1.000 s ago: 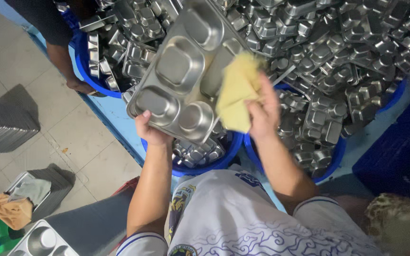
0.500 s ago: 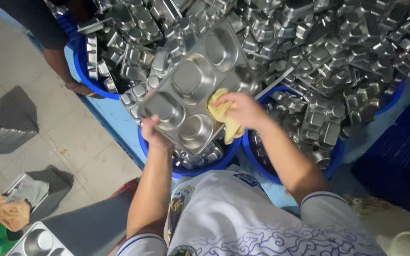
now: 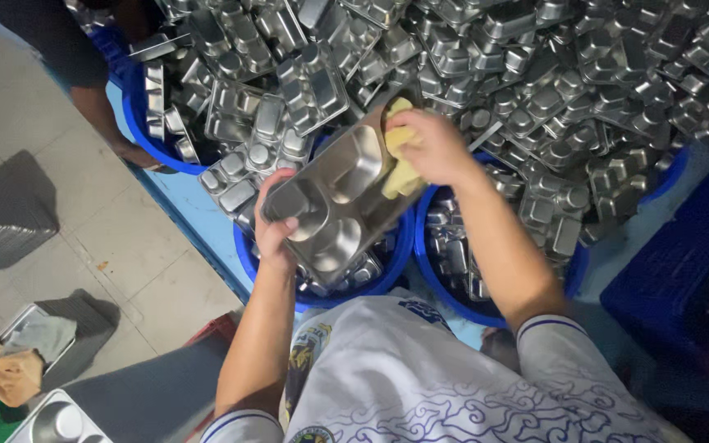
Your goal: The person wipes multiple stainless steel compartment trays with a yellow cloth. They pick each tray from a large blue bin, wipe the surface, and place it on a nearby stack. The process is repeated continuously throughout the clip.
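Note:
My left hand [image 3: 275, 231] grips the near corner of a steel compartment tray [image 3: 336, 201], held tilted above a blue tub. A yellow cloth [image 3: 400, 156] is bunched in my right hand [image 3: 430, 146] and pressed against the tray's far end. Both forearms reach out from my white patterned shirt [image 3: 420, 385].
Blue tubs [image 3: 248, 254] hold a big heap of steel trays [image 3: 551, 74] ahead and to the right. Another person's arm [image 3: 104, 115] rests on a tub at the upper left. Stacked trays [image 3: 2, 234], a tray with rags [image 3: 22, 349] and a dark crate [image 3: 674, 279] surround me.
The tray has dropped lower and tilted more edge-on. My right hand slid the cloth from the tray's near side up to its far end.

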